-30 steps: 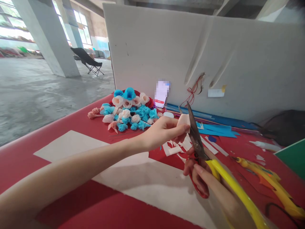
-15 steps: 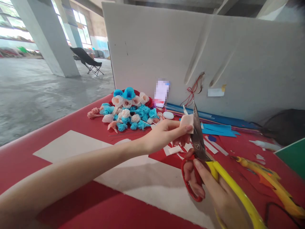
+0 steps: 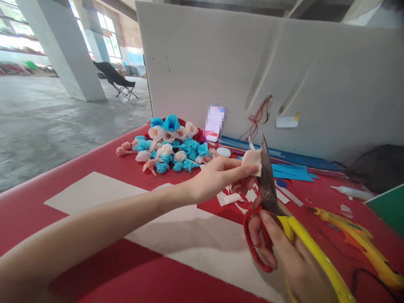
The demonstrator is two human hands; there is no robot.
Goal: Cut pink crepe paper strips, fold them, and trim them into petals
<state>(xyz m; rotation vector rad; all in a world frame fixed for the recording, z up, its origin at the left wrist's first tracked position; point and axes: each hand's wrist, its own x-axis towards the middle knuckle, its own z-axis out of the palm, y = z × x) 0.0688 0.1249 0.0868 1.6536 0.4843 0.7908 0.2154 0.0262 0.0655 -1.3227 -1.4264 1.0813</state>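
Observation:
Between thumb and fingers, my left hand [image 3: 217, 174] pinches a small folded piece of cream paper [image 3: 251, 158]. My right hand [image 3: 293, 256] grips a pair of scissors [image 3: 269, 189] with red and yellow handles. Their blades point upward, slightly parted, at the right edge of the paper piece. Below my left arm lies a large cream paper sheet [image 3: 192, 235] on the red tabletop [image 3: 132, 269]. Small cream scraps [image 3: 232, 198] are scattered under my hands. Behind my left hand is a heap of blue, cream and pink paper flowers [image 3: 172, 147].
A yellow glue gun [image 3: 353, 235] lies at the right, with a white tube [image 3: 353, 192] beyond it. Blue paper strips [image 3: 292, 171] rest behind the scissors. A blurred phone-like screen [image 3: 215, 123] leans on the white panel [image 3: 205, 63] at the back.
Both hands, with the paper piece and the scissors, have moved slightly to the right. The gap between the blade tips looks a little narrower. The things on the table lie as before.

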